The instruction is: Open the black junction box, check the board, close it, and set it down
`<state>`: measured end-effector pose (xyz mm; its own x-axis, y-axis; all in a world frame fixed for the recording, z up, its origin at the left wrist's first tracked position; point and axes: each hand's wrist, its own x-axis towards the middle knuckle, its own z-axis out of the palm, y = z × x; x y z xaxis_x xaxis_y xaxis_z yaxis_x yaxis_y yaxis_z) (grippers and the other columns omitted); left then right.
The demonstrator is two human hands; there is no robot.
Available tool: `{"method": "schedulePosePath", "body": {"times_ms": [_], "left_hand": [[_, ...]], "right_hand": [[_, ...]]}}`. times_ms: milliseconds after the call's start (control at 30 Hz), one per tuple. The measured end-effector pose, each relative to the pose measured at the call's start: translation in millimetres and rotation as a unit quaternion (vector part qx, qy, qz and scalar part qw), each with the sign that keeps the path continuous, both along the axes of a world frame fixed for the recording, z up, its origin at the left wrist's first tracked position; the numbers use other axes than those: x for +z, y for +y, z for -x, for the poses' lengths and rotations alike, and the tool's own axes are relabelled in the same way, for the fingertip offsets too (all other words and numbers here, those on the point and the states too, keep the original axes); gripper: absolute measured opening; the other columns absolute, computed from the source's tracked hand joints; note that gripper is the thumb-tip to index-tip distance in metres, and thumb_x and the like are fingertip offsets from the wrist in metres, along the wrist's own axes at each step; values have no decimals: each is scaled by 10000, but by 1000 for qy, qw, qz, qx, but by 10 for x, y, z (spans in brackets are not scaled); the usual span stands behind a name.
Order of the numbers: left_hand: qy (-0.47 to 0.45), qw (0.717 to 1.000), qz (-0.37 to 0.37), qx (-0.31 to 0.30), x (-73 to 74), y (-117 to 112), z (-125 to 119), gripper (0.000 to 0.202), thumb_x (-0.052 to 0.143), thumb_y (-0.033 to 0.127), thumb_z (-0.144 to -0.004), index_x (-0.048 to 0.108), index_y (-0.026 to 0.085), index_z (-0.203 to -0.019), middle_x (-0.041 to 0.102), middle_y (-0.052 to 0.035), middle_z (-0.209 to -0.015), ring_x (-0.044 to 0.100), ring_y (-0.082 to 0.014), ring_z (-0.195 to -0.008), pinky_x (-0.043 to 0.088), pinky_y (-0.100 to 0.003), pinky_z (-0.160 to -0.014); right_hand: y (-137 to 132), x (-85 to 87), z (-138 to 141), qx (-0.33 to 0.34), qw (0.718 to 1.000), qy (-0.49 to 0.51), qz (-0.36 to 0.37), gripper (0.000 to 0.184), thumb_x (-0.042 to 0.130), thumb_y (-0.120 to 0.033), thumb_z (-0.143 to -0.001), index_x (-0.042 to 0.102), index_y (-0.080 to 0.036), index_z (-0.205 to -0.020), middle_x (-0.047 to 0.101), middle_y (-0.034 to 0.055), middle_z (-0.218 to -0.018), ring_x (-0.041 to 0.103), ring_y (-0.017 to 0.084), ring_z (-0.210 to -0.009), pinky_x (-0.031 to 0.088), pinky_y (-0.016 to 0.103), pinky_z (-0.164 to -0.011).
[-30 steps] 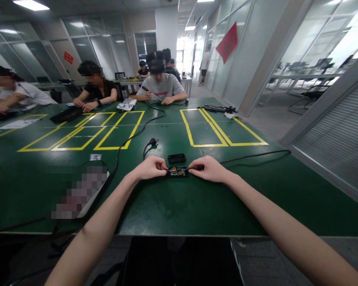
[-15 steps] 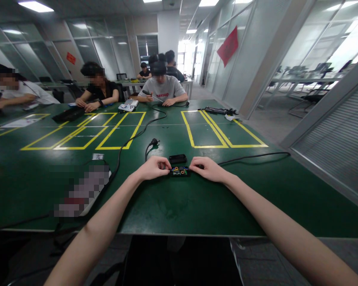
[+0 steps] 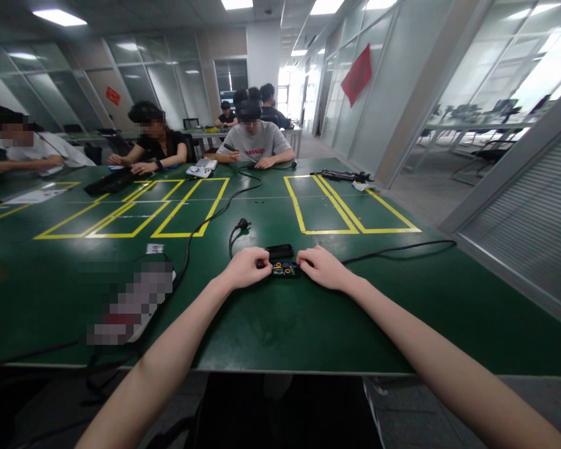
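An opened black power adapter (image 3: 285, 270) lies on the green table, its circuit board, copper coils and coloured wires exposed. At its left end, my left hand (image 3: 249, 268) is closed in a pinch, where a black cord seems to enter; the fingertips hide the exact grip. My right hand (image 3: 325, 265) pinches the opposite end, also closed, with the cord there partly covered by the fingers. Just behind the case rests its loose black cover (image 3: 280, 251), hollow side up. A black plug (image 3: 244, 223) on a cord stands beyond my left hand.
To the left lies a blurred-out pale object (image 3: 138, 302), near a small white label (image 3: 155, 248). A long black cable (image 3: 219, 212) crosses the table. Yellow tape outlines (image 3: 327, 232) mark the far part. A black tripod-like item (image 3: 341, 175) lies at the back. Several people sit across.
Both hands stay at the adapter's ends; the left fingers have curled slightly and shifted right. The view has moved a little. Across the table, a person in black has moved one hand leftward.
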<state>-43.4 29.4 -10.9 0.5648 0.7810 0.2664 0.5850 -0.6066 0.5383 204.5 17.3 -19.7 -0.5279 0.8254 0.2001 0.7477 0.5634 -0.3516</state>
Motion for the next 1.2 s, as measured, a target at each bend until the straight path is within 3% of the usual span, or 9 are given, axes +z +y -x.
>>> {"method": "schedulePosePath", "body": {"times_ms": [167, 333, 500, 600, 733, 900, 1067, 1200], "left_hand": [[-10, 1000, 14, -11, -5, 11, -1, 178, 606, 225, -799, 593, 175, -629, 572, 8, -651, 501, -136, -640, 346, -246, -628], [-10, 1000, 23, -13, -19, 5, -4, 154, 603, 211, -804, 604, 174, -654, 584, 9, -656, 517, -138, -652, 361, -237, -629], [-1, 999, -2, 43, -19, -21, -42, 110, 633, 230, -810, 660, 185, -713, 652, -6, -718, 560, -156, -692, 388, -252, -651], [1, 992, -31, 124, -34, -12, -60, 132, 625, 277, -858, 688, 192, -780, 678, -26, -773, 589, -178, -726, 423, -276, -686], [11, 981, -52, 186, -93, 30, -54, 169, 645, 314, -873, 730, 191, -950, 705, -62, -897, 636, -227, -875, 488, -311, -770], [29, 986, -46, 158, -134, 54, -64, 265, 604, 303, -913, 772, 183, -1079, 724, -101, -1058, 645, -267, -1050, 511, -357, -922], [-13, 990, -16, 142, -122, 49, -90, 310, 630, 242, -892, 751, 193, -1173, 763, -78, -977, 676, -232, -889, 531, -347, -872], [-91, 986, 37, 132, -143, 64, -95, 300, 655, 220, -864, 745, 199, -1149, 778, -40, -892, 690, -189, -780, 552, -307, -799]], "right_hand": [[-71, 61, 83, -29, 997, -64, -26, 151, 511, -180, -876, 585, -197, -746, 675, 43, -702, 608, 192, -701, 358, 340, -822], [-91, 65, 83, -49, 994, -65, -79, 105, 540, -176, -845, 604, -199, -766, 701, 67, -843, 623, 212, -821, 357, 346, -821], [-26, -20, 61, -71, 991, -34, -105, 76, 581, -205, -830, 609, -206, -759, 679, 63, -846, 611, 228, -867, 383, 356, -836], [42, -90, 24, -90, 993, 24, -77, 51, 598, -227, -832, 639, -200, -817, 667, 51, -857, 609, 216, -846, 420, 348, -810], [145, -196, -26, -94, 989, 110, -38, 209, 606, -251, -867, 708, -188, -1037, 687, 73, -966, 624, 214, -857, 486, 350, -793], [189, -253, -51, -73, 984, 159, -33, 245, 614, -273, -898, 738, -208, -1099, 712, 107, -1131, 632, 262, -1062, 501, 430, -935], [180, -222, -78, -75, 963, 254, 57, 211, 657, -318, -850, 703, -184, -1006, 742, 57, -904, 655, 188, -794, 509, 322, -703], [192, -219, -89, -69, 941, 319, 87, 237, 708, -347, -786, 673, -178, -948, 739, 47, -850, 665, 177, -763, 508, 303, -678]]}}
